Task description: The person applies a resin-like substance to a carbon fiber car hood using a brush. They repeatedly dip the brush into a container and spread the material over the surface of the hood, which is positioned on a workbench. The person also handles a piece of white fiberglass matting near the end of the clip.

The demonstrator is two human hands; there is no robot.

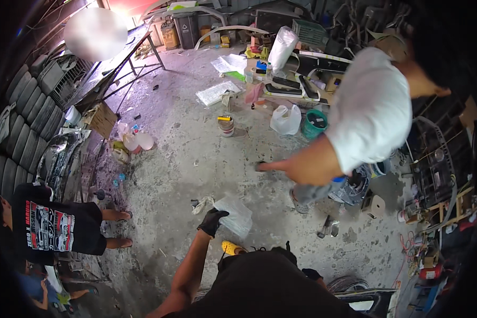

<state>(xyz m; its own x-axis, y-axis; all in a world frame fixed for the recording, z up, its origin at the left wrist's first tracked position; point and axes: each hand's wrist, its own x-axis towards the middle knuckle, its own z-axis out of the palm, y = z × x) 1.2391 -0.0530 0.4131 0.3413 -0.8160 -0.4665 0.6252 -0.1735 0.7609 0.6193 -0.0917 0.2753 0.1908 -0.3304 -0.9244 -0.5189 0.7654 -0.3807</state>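
My left hand [212, 221], in a black glove, grips one edge of a translucent whitish sheet [235, 216], which looks like thin plastic or fibre mat. It hangs over the concrete in front of my yellow shoe [233, 248]. A crumpled pale cloth [202, 204] lies on the floor just beyond that hand. Low at my right side, my right hand [312, 274] shows only as a dark gloved patch beside my body; its fingers are hidden.
A person in a white shirt [368, 108] leans in on the right; another in a black shirt [53, 222] stands left. Ahead are a can [226, 126], a white plastic bag [286, 120] and a green bucket [315, 123]. A paper roll [376, 206] stands at right.
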